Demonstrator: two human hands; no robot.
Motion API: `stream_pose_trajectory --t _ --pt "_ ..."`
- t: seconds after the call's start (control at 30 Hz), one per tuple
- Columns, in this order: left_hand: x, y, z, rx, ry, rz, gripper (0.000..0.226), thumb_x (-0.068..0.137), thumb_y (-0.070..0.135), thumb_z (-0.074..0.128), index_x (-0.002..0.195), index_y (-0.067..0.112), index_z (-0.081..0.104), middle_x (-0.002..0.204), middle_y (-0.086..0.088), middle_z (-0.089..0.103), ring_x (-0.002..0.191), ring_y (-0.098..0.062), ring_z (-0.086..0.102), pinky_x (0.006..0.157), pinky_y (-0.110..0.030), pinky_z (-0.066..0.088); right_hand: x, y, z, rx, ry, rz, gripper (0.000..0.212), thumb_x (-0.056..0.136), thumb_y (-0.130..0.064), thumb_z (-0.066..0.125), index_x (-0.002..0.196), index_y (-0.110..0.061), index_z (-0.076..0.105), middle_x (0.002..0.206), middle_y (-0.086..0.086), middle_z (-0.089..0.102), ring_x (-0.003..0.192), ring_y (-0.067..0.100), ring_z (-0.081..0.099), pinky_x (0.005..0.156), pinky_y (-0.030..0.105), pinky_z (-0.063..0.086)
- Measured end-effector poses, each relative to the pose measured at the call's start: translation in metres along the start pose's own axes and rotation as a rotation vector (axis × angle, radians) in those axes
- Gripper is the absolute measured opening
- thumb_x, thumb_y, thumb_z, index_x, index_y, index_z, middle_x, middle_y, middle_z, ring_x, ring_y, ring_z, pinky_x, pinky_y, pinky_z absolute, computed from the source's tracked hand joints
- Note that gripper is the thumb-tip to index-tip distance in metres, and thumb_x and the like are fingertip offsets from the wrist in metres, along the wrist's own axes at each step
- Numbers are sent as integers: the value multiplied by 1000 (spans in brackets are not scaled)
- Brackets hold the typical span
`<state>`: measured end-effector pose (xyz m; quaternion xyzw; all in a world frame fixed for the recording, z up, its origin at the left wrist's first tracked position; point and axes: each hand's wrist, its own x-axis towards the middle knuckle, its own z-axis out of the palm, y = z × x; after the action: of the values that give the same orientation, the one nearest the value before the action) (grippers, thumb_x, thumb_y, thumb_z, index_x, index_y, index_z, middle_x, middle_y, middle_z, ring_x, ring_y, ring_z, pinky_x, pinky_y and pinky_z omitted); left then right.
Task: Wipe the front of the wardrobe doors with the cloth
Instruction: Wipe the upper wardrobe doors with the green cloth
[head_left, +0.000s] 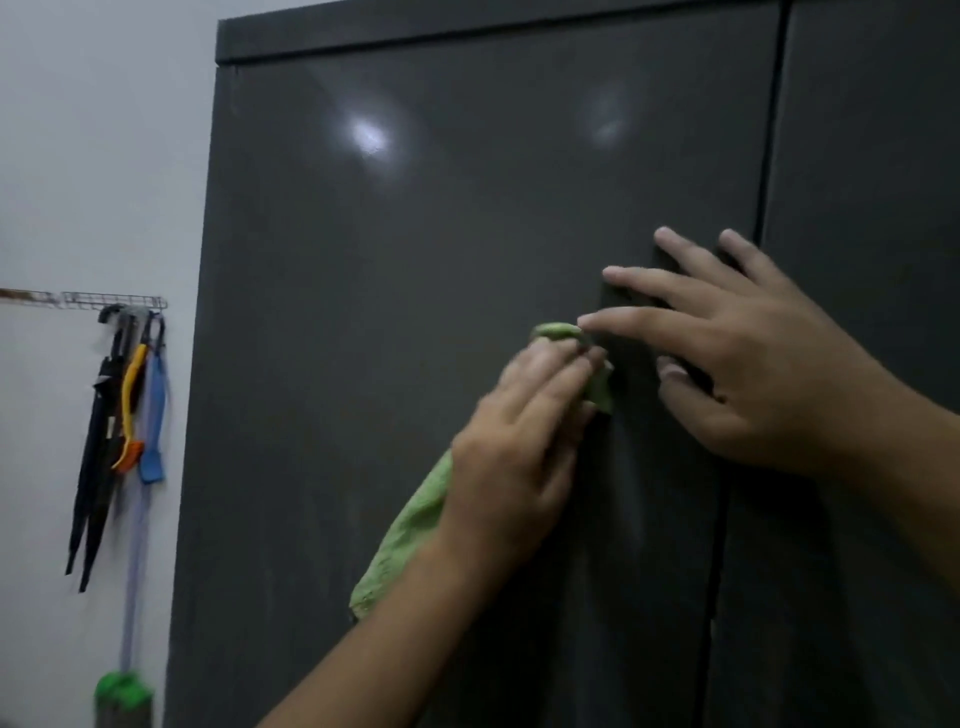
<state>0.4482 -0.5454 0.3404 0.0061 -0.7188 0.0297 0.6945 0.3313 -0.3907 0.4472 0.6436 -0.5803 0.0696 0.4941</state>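
Observation:
A dark grey glossy wardrobe fills most of the view; its left door (415, 260) meets the right door (862, 218) at a vertical seam. My left hand (519, 447) presses a green cloth (410, 525) flat against the left door, its fingers straight over the cloth; the cloth's tail hangs down below my wrist and a fold shows above my fingertips. My right hand (748, 353) lies spread with straight fingers on the same door, just right of the cloth and close to the seam. It holds nothing.
On the white wall at the left, a wire rack (114, 300) carries hanging dark umbrellas (96, 457), a yellow brush (130, 410) and a blue brush (154, 415). Below stands a mop with a green head (123, 691). The wardrobe's top trim (467, 26) runs overhead.

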Motion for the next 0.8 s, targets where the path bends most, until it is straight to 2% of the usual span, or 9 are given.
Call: stream_pose_trajectory --t 0.17,0.33,0.43,0.5,0.57,0.6,0.63,0.7,0.8 --pt "-45 36 30 61 -116 234 39 96 15 65 135 15 60 143 -3 55 140 -17 43 100 -36 48 -30 13 6 -176 -36 4 61 88 -43 34 149 -36 38 163 -5 22 152 20 15 119 59 9" --pt "-39 17 9 150 -226 433 43 94 4 65 136 6 56 145 -13 50 140 -28 42 109 -49 41 -52 19 12 -101 63 29 58 89 -39 39 146 -33 45 160 -10 29 151 17 20 121 53 11" --pt "-12 -3 2 199 -6 252 40 91 -4 66 131 2 60 140 -18 54 134 -33 49 110 -50 40 -60 16 16 -71 121 49 57 88 -35 42 145 -30 48 158 -9 32 150 16 22 122 53 12" --pt "9 -16 1 269 175 42 35 95 0 60 130 4 62 136 -15 59 122 -33 55 111 -33 36 -65 12 21 -64 170 63 57 87 -30 45 144 -27 49 157 -7 34 149 17 25 121 53 14" --pt "28 -14 3 278 310 -197 34 97 12 56 131 12 63 134 -6 61 108 -30 54 101 -12 28 -67 9 25 -85 191 69 58 87 -30 46 145 -24 49 158 -5 35 149 19 26 121 54 14" --pt "34 -7 7 274 353 -267 33 99 16 55 131 15 63 133 -3 62 104 -26 51 95 -10 27 -67 8 26 -96 193 69 59 87 -30 45 145 -23 49 158 -3 35 149 21 26 120 55 15" --pt "38 1 13 276 370 -287 33 99 19 54 130 17 63 133 -1 62 103 -21 48 92 -12 28 -67 7 27 -103 196 69 59 87 -31 45 145 -22 49 158 -2 35 149 22 26 120 56 15" --pt "39 18 23 287 318 -199 34 99 20 53 131 18 62 133 -1 62 101 -9 43 89 -22 33 -68 6 27 -106 210 73 59 86 -32 44 143 -20 51 157 1 38 148 24 29 119 56 17" --pt "24 36 33 275 138 9 33 100 23 55 133 18 61 136 1 59 100 -17 54 89 -27 35 -71 5 26 -83 276 129 57 82 -30 48 137 -16 56 147 7 49 141 28 38 119 50 22"
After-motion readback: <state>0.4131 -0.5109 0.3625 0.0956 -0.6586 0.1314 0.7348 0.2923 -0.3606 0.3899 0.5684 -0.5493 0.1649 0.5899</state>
